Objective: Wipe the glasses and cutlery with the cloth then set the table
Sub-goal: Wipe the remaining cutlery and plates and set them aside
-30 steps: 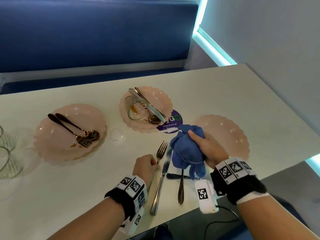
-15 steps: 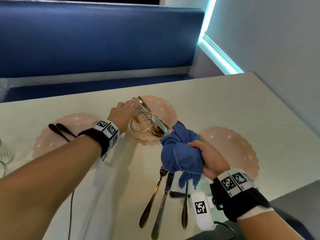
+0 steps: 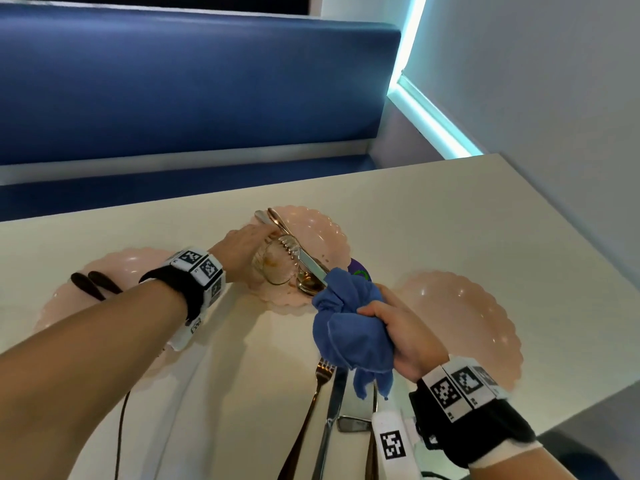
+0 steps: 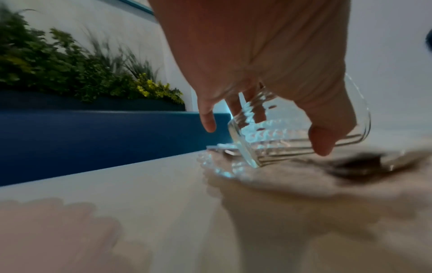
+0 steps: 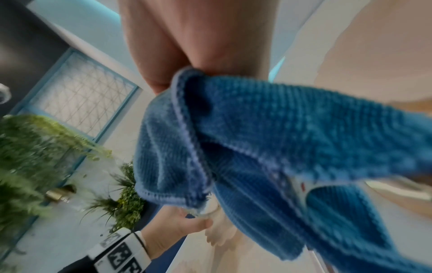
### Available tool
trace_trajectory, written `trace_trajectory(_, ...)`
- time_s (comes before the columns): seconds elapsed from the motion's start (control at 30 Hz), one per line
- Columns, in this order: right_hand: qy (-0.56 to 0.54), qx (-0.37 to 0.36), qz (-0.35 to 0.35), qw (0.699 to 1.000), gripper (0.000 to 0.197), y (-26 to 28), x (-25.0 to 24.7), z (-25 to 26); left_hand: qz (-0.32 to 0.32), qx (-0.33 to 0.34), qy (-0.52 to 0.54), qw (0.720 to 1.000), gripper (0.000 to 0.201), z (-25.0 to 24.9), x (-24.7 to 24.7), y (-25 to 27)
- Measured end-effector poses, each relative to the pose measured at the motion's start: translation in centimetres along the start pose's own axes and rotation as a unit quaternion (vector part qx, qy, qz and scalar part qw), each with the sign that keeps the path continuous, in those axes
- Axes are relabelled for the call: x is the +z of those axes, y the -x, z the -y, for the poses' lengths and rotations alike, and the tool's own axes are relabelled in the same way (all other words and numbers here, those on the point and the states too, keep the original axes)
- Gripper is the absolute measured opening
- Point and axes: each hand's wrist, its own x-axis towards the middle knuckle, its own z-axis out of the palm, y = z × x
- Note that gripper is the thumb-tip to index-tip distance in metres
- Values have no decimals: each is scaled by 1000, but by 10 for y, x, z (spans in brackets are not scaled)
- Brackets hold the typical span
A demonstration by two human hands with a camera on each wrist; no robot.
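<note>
Left hand point(image 3: 247, 241) curled round ribbed clear glass point(image 4: 299, 133) tipped on middle scalloped pink plate point(image 3: 322, 233), right hand point(image 3: 401, 336) clutching bunched blue cloth point(image 3: 349, 327); risk: overlying steel knife point(image 3: 308, 265) sliding off, clattering.

Cool cyan window light, soft shadows, motion-blurred wrist views, wide-angle edge bending.

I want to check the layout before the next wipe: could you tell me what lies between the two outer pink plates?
In the head view, the middle plate lies between the left plate and the right plate, carrying the glass gripped by the left hand.
</note>
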Motion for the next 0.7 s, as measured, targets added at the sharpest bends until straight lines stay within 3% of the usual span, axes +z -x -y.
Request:
trace_trajectory(0.13, 99, -108, -12, 989, 42, 0, 12, 19, -78, 58, 225, 970, 89, -5, -15, 32)
trace_trajectory(0.23, 218, -263, 30, 939, 53, 4, 33, 35, -24, 100, 426, 899, 88, -24, -30, 62)
trace_trajectory(0.33, 442, -357, 112, 815, 58, 4, 59, 39, 18, 121, 575, 809, 86, -37, -37, 84)
trace_trajectory(0.43, 616, -383, 148, 673, 58, 3, 78, 38, 19, 117, 592, 797, 81, -38, -38, 96)
trace_trajectory(0.5, 650, -411, 178, 614, 49, 3, 88, 38, -3, 95, 587, 804, 61, -40, -38, 102)
trace_trajectory(0.53, 645, -421, 195, 607, 43, 4, 94, 38, -26, 78, 585, 807, 51, -43, -40, 104)
trace_trajectory(0.6, 621, -424, 210, 626, 35, 10, 108, 34, -87, 44, 582, 807, 57, -47, -44, 108)
trace_trajectory(0.7, 538, -386, 202, 722, 30, 17, 118, 30, -158, 40, 570, 805, 47, -54, -53, 120)
